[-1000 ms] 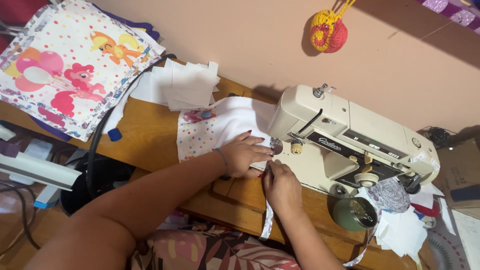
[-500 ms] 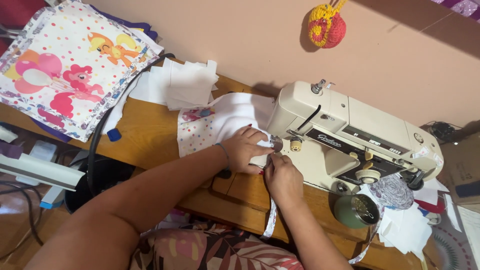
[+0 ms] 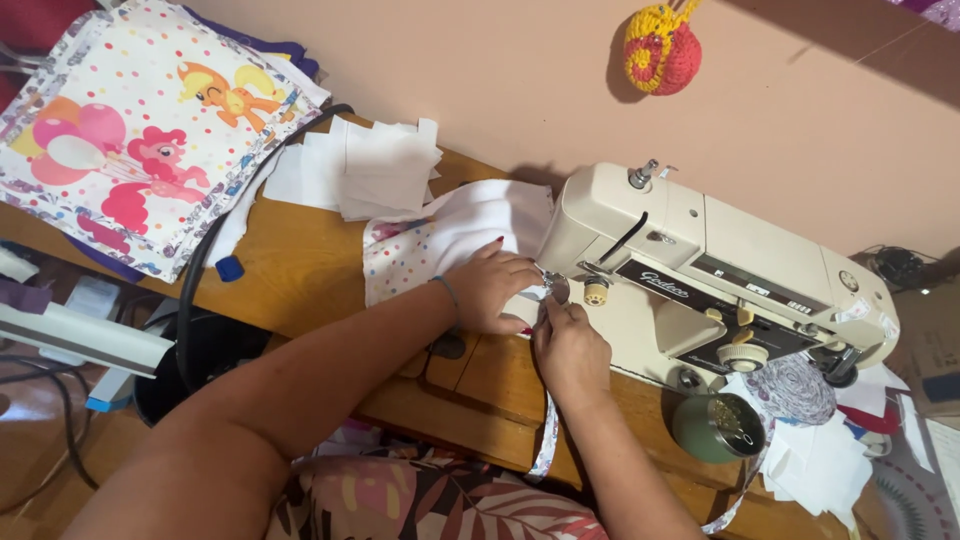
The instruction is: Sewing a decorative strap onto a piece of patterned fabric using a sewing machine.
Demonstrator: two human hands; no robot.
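hands unmoved; white fabric (image 3: 470, 225) lies lengthwise toward wall.

The needle area is hidden behind the right hand (image 3: 568, 345); the cartoon-print fabric (image 3: 130, 140) is cut off at upper left

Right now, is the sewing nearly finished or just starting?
Somewhere in the middle. A trimmed cartoon-print piece already lies finished-looking. The left hand presses white fabric at the sewing machine; the right hand guides patterned trim. Cut white squares remain stacked.
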